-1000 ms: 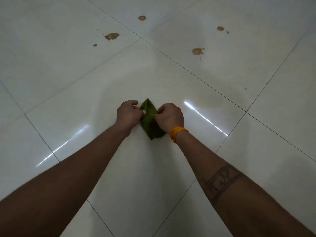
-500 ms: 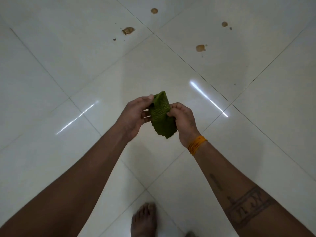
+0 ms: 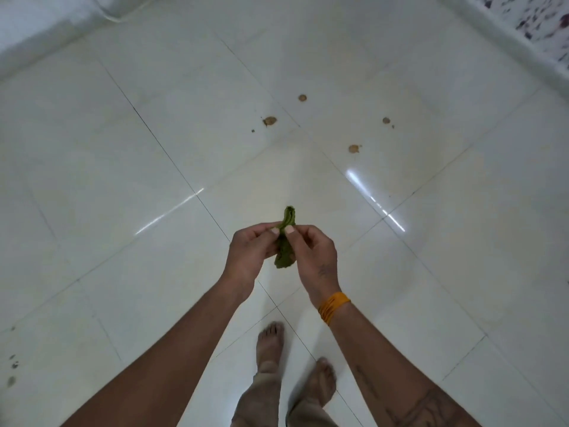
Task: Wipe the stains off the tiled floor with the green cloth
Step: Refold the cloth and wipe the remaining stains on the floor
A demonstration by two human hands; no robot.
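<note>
A small green cloth [image 3: 286, 241] is folded narrow and held upright in the air between both hands, well above the floor. My left hand [image 3: 251, 252] pinches its left side with thumb and fingers. My right hand [image 3: 314, 255], with an orange band at the wrist, pinches its right side. Several brown stains lie on the white tiled floor [image 3: 123, 211] ahead: one [image 3: 269, 121] left of centre, one [image 3: 302, 98] farther back, one [image 3: 354, 148] to the right and a smaller one [image 3: 386, 120] behind it.
My bare feet [image 3: 269, 343] stand on the tiles below the hands. A white wall base [image 3: 46, 35] runs along the far left and a speckled surface [image 3: 542, 23] sits at the far right corner. Small dark specks [image 3: 12, 365] mark the floor at the left edge.
The cloth has come up off the floor between both hands and has been folded narrower. The view has risen, so the stains look farther off and my feet show.
</note>
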